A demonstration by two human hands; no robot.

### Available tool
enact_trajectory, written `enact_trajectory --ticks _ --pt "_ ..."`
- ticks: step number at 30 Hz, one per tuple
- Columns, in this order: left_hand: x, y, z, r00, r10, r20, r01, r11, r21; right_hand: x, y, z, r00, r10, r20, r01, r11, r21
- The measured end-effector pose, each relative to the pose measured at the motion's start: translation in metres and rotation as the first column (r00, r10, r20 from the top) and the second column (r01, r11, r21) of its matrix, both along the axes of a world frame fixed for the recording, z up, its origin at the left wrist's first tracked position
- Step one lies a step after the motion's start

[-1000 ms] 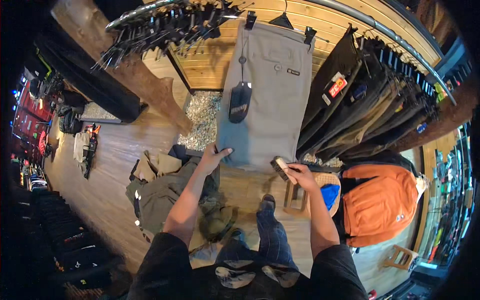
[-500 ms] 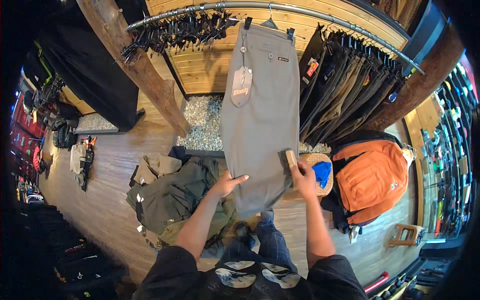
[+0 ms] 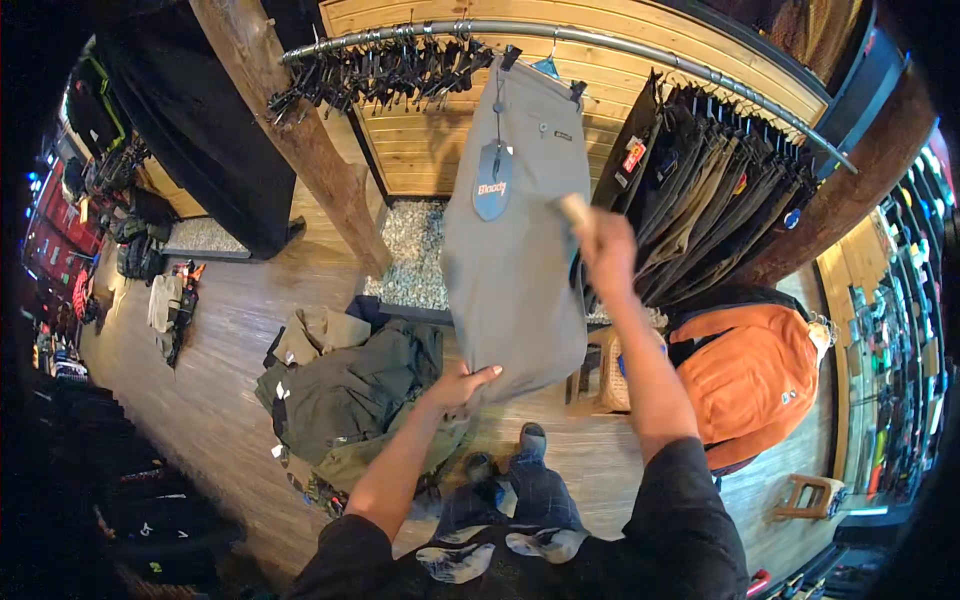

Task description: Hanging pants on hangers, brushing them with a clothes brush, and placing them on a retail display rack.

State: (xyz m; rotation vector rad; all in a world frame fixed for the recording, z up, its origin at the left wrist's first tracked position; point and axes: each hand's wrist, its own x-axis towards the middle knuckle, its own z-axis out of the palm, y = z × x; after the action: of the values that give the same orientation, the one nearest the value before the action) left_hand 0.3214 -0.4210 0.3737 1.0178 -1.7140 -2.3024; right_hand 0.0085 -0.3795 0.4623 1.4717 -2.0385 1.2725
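Grey trousers (image 3: 515,270) hang from a clip hanger on the rail, their lower end pulled toward me. My left hand (image 3: 462,385) grips the bottom of the legs, thumb on top and fingers hidden under the cloth. In my right hand (image 3: 607,245) is a brush with a light wooden back (image 3: 576,210), held against or just over the trousers below the back pocket; its bristles are blurred. A blue-grey hang tag (image 3: 493,185) dangles from the waist on a cord.
Bare clip hangers (image 3: 400,80) crowd the left of the metal rail (image 3: 640,52); dark trousers (image 3: 690,190) fill its right. Dark green garments (image 3: 350,385) are heaped on the left. An orange sweatshirt (image 3: 745,375) lies at right, beside a woven stool (image 3: 605,370). A log post (image 3: 300,150) stands left.
My right hand has moved the brush up the trousers, from near the lower end to below the pocket. The left hand still grips the hem end, and the trousers have swung slightly.
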Motion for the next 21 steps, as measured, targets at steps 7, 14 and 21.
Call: enact_trajectory --ticks 7,14,21 --pt "-0.005 0.019 -0.004 0.967 0.214 -0.141 -0.213 0.977 0.026 0.012 -0.037 -0.020 0.976 0.218 0.019 -0.217 0.953 0.214" --pt "-0.006 0.009 -0.043 0.980 0.156 0.126 -0.157 0.988 -0.006 0.009 -0.058 -0.001 0.965 0.262 -0.014 -0.262 0.965 -0.008" --pt "-0.030 0.027 -0.016 0.990 0.063 0.125 -0.059 0.998 -0.036 -0.015 -0.111 0.000 0.887 -0.155 0.435 0.241 0.959 -0.151"
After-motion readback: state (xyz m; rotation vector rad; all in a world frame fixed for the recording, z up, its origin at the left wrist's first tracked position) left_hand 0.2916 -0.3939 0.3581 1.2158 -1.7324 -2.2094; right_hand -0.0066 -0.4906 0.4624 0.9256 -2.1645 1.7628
